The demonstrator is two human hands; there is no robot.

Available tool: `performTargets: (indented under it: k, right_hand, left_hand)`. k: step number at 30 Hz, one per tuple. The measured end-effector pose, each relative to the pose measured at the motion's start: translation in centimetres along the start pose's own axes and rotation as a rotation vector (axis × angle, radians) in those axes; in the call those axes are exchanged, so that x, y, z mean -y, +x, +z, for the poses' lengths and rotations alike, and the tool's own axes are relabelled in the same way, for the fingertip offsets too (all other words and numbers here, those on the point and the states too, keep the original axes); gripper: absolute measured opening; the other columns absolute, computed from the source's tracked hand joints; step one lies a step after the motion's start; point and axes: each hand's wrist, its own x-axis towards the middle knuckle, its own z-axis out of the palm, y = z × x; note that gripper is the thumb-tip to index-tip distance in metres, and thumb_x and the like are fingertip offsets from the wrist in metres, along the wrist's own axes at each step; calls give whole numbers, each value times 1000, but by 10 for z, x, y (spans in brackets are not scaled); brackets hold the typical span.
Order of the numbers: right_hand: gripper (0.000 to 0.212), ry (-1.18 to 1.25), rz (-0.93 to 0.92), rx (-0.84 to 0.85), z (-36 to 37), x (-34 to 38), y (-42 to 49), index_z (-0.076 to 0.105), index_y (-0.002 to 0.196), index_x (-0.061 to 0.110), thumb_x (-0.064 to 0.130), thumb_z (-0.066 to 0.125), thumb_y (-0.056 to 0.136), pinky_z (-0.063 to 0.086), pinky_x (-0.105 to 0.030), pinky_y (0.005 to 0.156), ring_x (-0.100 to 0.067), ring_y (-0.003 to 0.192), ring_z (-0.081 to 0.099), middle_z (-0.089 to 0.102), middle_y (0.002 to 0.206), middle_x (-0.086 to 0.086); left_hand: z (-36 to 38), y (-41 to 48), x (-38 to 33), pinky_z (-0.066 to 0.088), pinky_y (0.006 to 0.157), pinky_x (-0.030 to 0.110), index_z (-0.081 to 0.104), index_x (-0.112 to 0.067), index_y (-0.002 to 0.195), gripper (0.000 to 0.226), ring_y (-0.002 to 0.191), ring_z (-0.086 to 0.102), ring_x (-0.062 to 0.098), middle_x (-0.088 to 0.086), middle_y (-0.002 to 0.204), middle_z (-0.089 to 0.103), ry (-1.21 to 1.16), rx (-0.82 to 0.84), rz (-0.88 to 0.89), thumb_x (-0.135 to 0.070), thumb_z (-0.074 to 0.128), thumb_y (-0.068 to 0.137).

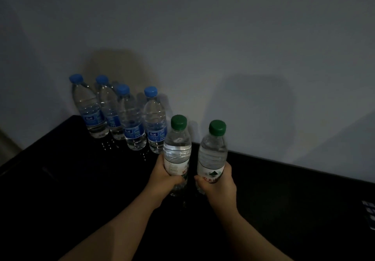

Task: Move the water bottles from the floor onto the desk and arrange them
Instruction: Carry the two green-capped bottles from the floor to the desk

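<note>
Several blue-capped water bottles (129, 118) stand upright in a cluster on the black desk (71, 169), close to the wall at the back left. My left hand (165, 176) is closed around the lower part of a green-capped bottle (177, 145). Beside it, my right hand (218, 183) grips a second green-capped bottle (213, 151) by its label. Both green-capped bottles are upright, side by side, just right of the blue-capped cluster. Their bases are hidden by my hands and the dark desk, so I cannot tell whether they rest on it.
A plain grey wall (223, 47) runs directly behind the desk. The desk's far edge slants from back left to the right. A pale checked object (369, 214) shows at the right edge. The scene is dim.
</note>
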Motion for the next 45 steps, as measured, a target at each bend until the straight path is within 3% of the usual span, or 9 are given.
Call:
performTargets:
  k: [5, 13, 16, 21, 27, 31, 35, 39, 45]
  right_hand:
    - [72, -19, -16, 6, 3, 6, 31, 41, 133, 17, 18, 79, 72, 41, -22, 83, -7, 96, 51, 57, 112, 4]
    - [68, -13, -34, 25, 4, 6, 64, 41, 130, 16, 15, 78, 74, 40, -6, 65, 1, 84, 52, 53, 99, 12]
    - [63, -41, -49, 13, 4, 5, 73, 42, 126, 18, 18, 77, 74, 40, -5, 59, 9, 75, 51, 51, 89, 20]
    - [62, -41, -54, 28, 3, 3, 83, 41, 125, 21, 18, 77, 74, 41, -2, 57, 12, 74, 51, 49, 85, 27]
    - [61, -17, -50, 28, 4, -2, 85, 38, 114, 29, 11, 78, 73, 42, 3, 57, 12, 76, 52, 50, 89, 26]
    - [64, -53, 7, 51, 6, -4, 85, 39, 114, 32, 12, 79, 69, 48, -9, 69, 2, 86, 57, 55, 94, 21]
    - [74, -185, 80, 43, 5, 2, 83, 42, 124, 28, 28, 79, 60, 51, -45, 94, -23, 112, 57, 61, 118, 2]
    - [78, -295, 146, 75, -3, 12, 72, 37, 129, 27, 41, 78, 64, 45, -48, 100, -28, 121, 50, 55, 129, -4]
    - [73, -540, 245, 182, -30, 48, 49, 36, 133, 22, 45, 70, 73, 39, -47, 105, -32, 126, 43, 46, 137, -10]
  left_hand:
    - [9, 34, -7, 50, 72, 22, 38, -24, 128, 83, 98, 61, 12, 2, 112, 62, 76, 70, 32, 14, 69, 61]
    - [20, 76, -16, 52, 92, 42, 44, -19, 121, 78, 106, 60, 22, 7, 115, 62, 141, 81, 43, 5, 72, 53]
    - [24, 85, -17, 53, 91, 44, 46, -17, 122, 82, 104, 62, 22, 7, 113, 63, 156, 56, 69, -6, 71, 44]
    - [25, 94, -16, 49, 93, 39, 40, -23, 121, 76, 107, 59, 21, 5, 116, 60, 144, 69, 75, 12, 72, 61]
    - [23, 91, -16, 49, 82, 30, 39, -18, 132, 86, 106, 58, 20, -1, 110, 60, 183, 88, 80, 11, 74, 59]
    - [24, 85, -11, 47, 94, 33, 39, -20, 134, 91, 113, 56, 16, -3, 119, 57, 225, 58, 77, 0, 82, 56]
    - [22, 73, -13, 40, 96, 27, 39, -15, 136, 81, 115, 50, 12, -5, 120, 54, 342, 30, 70, -3, 80, 68]
    - [18, 59, -19, 40, 106, 39, 32, -16, 141, 78, 128, 46, 25, 9, 140, 46, 580, -3, 55, -13, 72, 74]
    - [10, 22, -51, 48, 96, 40, 28, -20, 138, 63, 119, 52, 26, 9, 136, 48, 956, 33, 60, -23, 60, 83]
